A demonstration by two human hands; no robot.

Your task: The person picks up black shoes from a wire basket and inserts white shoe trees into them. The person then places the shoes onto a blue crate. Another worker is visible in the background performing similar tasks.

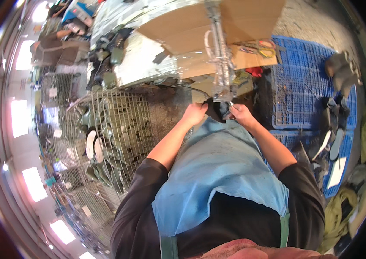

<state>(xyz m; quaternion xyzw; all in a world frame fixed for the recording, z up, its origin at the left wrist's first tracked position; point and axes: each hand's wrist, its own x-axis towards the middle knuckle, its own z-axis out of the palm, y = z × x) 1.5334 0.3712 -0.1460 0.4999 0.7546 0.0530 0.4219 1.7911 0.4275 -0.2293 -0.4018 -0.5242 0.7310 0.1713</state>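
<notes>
My left hand (pixel 196 114) pinches the left edge of a dark, flexible piece (pixel 215 110), perhaps a boot or shoe upper. At its other side, my right hand (pixel 243 115) grips the same piece, and a small pale sliver shows by the fingers. The piece is held just above my lap, where a blue apron (pixel 222 155) covers me. Right over it hangs the lower end of a narrow metal machine arm (pixel 223 94). Whether the arm touches the piece, I cannot tell.
Left stands a wire cage (pixel 128 119) full of olive-green boots. Cardboard (pixel 183 29) covers the bench, with scissors (pixel 265 51) near its right edge. Blue plastic crates (pixel 299 84) on the right bear dark footwear (pixel 333 113). Another person (pixel 48 50) is at the far left.
</notes>
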